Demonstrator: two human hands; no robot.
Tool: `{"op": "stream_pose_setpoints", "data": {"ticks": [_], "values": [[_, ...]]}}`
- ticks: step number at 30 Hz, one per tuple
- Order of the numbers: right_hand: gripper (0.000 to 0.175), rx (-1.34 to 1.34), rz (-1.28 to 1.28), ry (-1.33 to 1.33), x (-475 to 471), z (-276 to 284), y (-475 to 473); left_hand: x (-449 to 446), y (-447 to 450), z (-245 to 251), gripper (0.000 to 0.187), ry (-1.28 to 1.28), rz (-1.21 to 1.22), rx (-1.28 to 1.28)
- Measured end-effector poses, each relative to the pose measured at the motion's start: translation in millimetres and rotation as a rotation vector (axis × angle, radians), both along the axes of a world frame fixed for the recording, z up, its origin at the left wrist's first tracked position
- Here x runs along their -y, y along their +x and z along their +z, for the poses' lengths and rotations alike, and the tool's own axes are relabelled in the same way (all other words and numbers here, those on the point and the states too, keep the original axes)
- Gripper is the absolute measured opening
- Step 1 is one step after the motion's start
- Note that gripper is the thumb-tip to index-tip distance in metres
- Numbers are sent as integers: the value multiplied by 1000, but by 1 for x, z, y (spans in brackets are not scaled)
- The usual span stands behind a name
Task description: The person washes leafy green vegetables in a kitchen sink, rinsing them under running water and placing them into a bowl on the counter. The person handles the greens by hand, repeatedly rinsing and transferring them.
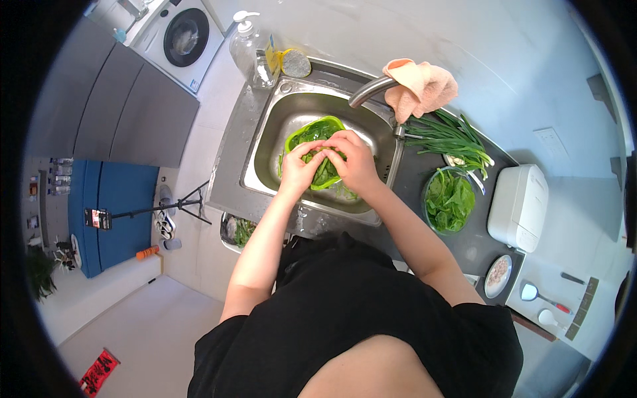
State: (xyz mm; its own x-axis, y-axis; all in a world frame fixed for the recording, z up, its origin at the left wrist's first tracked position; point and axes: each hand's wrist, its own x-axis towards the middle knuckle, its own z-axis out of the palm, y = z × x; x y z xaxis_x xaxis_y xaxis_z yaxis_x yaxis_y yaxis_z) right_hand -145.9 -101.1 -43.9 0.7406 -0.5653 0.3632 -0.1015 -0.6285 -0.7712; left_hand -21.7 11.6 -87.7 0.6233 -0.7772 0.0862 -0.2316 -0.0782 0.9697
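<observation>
My left hand (302,169) and my right hand (351,161) meet at the fingertips above a green plastic basket (293,141), pinching a piece of leafy green vegetable between them. More leafy greens (323,173) lie in the basket, which stands in a stainless steel sink (268,166). Loose bits of green lie on the sink floor beside it. To the right of the sink, a glass bowl (424,204) holds picked green leaves (450,199). The fingers hide part of the piece they hold.
A metal faucet (371,91) with a peach cloth (420,87) reaches over the sink. Spring onions (450,137) lie at the right, near a white appliance (517,208) and a plate of minced meat (498,276). A pump bottle (254,57) stands behind left; a bin (239,231) with scraps is below.
</observation>
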Motion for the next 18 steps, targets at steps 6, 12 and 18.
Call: {"op": "stream_pose_setpoints", "data": {"ticks": [6,12,18], "values": [[13,-47,43,-138,9,11,-11,-13,-10,4,20,9,10,-149],[14,-162,151,139,13,16,-12,-18,-18,-2,18,-41,-25,-395],[10,-107,129,574,10,4,-9,-21,-16,9,20,44,-41,-115]]}}
